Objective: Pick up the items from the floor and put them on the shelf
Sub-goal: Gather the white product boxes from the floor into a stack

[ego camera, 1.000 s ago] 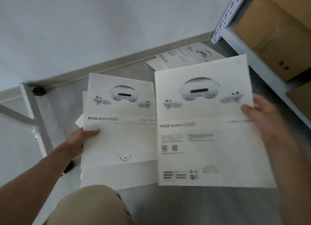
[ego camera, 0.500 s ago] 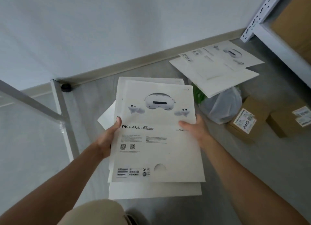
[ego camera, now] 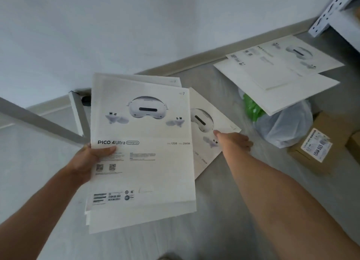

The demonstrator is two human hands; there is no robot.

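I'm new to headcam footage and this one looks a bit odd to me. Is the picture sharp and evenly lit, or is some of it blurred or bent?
Head view: soft, even light, no hard shadows or glare. The stack of sheets in the left hand reads clearly; the right hand and the shelf post look smeared. The wide lens bends the baseboard.

A stack of flat white printed cardboard sleeves (ego camera: 142,152) sits left of another sleeve (ego camera: 210,127) on the grey floor (ego camera: 224,211), with a translucent plastic bag (ego camera: 286,127) further right.
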